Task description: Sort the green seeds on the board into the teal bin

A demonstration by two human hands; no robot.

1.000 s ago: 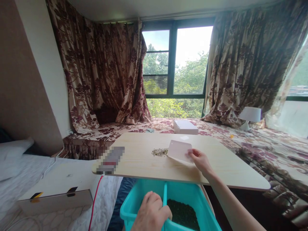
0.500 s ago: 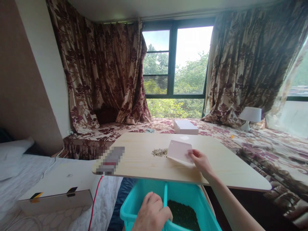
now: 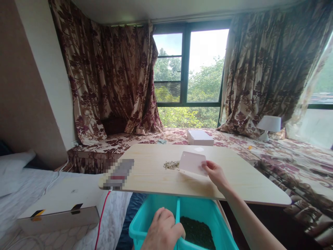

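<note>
My right hand (image 3: 215, 173) pinches the right edge of a thin, whitish plastic sheet with rounded corners (image 3: 191, 162). Tilted on its lower edge over the pale wooden tabletop (image 3: 151, 178), the sheet touches or nearly touches a small heap of greenish-brown seeds or grains (image 3: 170, 165). Below the table edge, my left hand (image 3: 163, 229) is closed over the middle divider of a turquoise two-part bin (image 3: 139, 227). Dark green-black grains (image 3: 197, 232) lie in the bin's right compartment. My left fingertips are partly hidden behind the divider and hand.
A blurred-out flat device (image 3: 119, 173) lies on the table's left end, with a red cable (image 3: 101, 218) hanging from it. A white carton (image 3: 62, 198) rests on the bed at left. Behind the table are a white box (image 3: 200, 138) and a small lamp (image 3: 269, 124).
The plastic sheet and my right hand have shifted slightly left against the heap, partly because the whole view moved a little. My left hand keeps its place on the bin.
</note>
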